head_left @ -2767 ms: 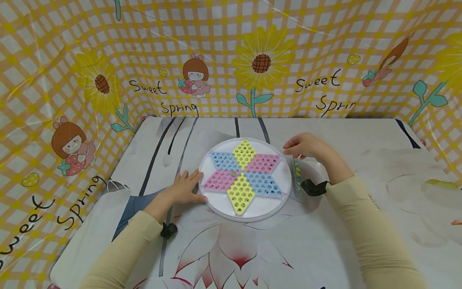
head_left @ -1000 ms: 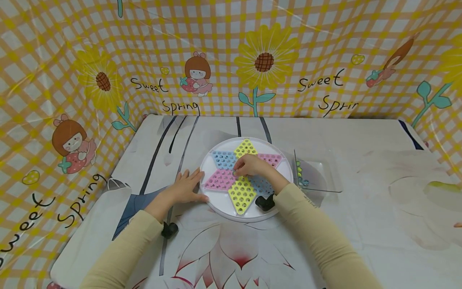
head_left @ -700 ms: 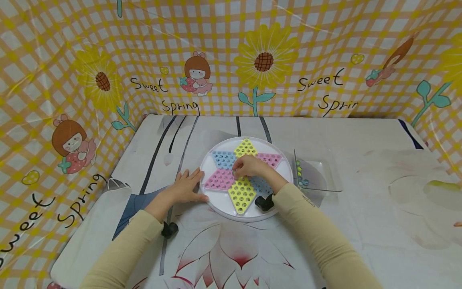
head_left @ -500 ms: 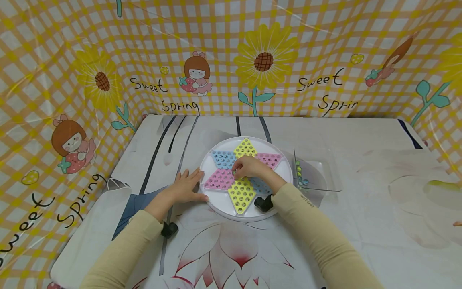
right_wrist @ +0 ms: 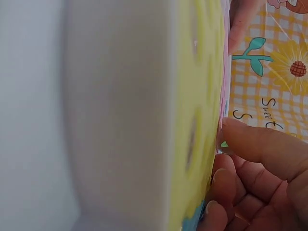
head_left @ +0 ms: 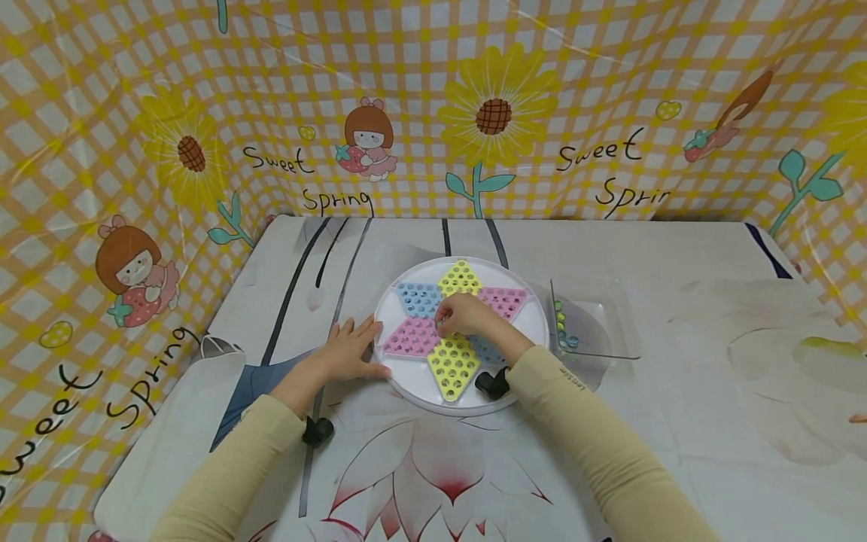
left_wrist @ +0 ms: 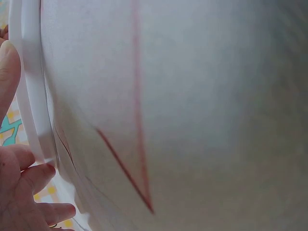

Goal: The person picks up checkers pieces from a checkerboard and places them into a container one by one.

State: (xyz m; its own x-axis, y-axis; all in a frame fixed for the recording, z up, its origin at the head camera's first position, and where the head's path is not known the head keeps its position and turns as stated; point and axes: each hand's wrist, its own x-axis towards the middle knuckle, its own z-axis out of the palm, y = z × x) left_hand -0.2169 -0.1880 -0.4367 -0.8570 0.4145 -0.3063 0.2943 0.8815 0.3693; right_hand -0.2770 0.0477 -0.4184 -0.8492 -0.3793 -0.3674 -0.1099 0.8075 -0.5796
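Note:
A round white Chinese checkers board [head_left: 406, 384] lies on the table, its holed star in yellow, pink and blue. My left hand [head_left: 348, 351] rests on the board's left rim with fingers spread, thumb lower down along the edge. Over the star's centre, my right hand [head_left: 467, 315] has curled fingers and pinches a clear marble with a green core [right_wrist: 224, 146] between thumb and fingertips, right at the board's surface. My right hand hides part of the blue and yellow points. In the left wrist view, the left fingers [left_wrist: 38, 178] touch the side of the white rim.
Right of the board stands a clear plastic tray [head_left: 609, 355], with several green and blue marbles [head_left: 561, 320] along its left side. The table [head_left: 677, 421] has a cover with flower print. A yellow checked cloth [head_left: 420, 75] hangs behind and at the left.
My right hand has come from the clear tray leftward to the board's centre, and has stayed nearly still there over the last second. The left hand has not moved.

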